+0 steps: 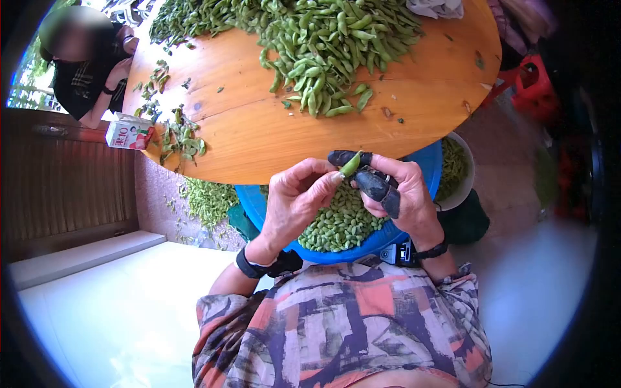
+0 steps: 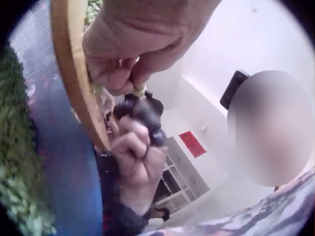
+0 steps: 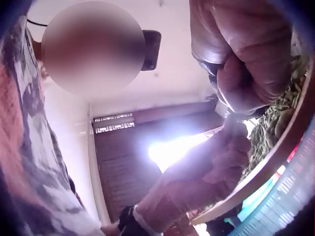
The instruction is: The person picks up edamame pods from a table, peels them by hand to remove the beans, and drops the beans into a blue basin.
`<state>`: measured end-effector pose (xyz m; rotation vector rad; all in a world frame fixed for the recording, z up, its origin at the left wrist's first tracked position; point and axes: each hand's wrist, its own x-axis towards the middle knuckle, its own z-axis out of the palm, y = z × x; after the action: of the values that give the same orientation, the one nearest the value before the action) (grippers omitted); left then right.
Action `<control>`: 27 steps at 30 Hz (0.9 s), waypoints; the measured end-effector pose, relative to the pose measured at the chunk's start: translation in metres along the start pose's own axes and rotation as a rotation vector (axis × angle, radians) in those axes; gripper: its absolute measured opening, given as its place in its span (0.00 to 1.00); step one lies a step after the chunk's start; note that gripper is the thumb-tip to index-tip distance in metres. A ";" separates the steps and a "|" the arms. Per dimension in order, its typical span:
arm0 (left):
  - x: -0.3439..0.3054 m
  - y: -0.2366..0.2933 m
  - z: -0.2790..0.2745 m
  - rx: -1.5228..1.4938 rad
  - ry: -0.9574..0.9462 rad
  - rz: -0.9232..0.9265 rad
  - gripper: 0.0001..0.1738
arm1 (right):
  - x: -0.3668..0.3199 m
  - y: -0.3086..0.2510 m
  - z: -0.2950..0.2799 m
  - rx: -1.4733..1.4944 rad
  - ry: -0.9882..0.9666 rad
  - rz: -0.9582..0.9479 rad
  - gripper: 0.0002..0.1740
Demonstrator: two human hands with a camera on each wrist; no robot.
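Observation:
Over the near table edge, a green soybean pod (image 1: 350, 165) is held between both hands. My left hand (image 1: 294, 204) pinches its lower end between thumb and fingertips. My right hand (image 1: 414, 194) has black coverings on the thumb (image 1: 374, 184) and index finger, which grip the pod from the other side. Beneath the hands, a blue basket (image 1: 330, 257) holds many shelled green beans (image 1: 339, 226). In the left wrist view the left hand (image 2: 142, 37) hides most of the pod. Fingers cover it in the right wrist view too.
A large heap of pods (image 1: 330, 52) lies on the orange wooden table (image 1: 259, 142). A drink carton (image 1: 129, 131) stands at the left edge near scattered pods (image 1: 181, 139). Empty-looking husks (image 1: 210, 200) cover the floor. A white bucket (image 1: 467, 184) stands right; another person (image 1: 84, 84) sits left.

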<state>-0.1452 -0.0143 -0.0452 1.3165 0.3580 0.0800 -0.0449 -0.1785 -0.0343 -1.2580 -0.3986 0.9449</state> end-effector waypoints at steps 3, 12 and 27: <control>-0.004 -0.014 0.006 0.170 0.077 0.131 0.05 | -0.002 0.009 -0.003 -0.024 0.005 -0.023 0.11; -0.006 -0.020 0.015 0.574 0.225 0.424 0.05 | -0.007 0.018 -0.012 0.162 -0.107 0.003 0.13; -0.007 -0.034 0.010 -0.161 -0.175 -0.152 0.13 | -0.021 0.026 -0.020 -0.150 0.036 -0.068 0.08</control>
<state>-0.1539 -0.0344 -0.0735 1.1238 0.2956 -0.1311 -0.0527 -0.2069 -0.0594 -1.3866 -0.4884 0.8456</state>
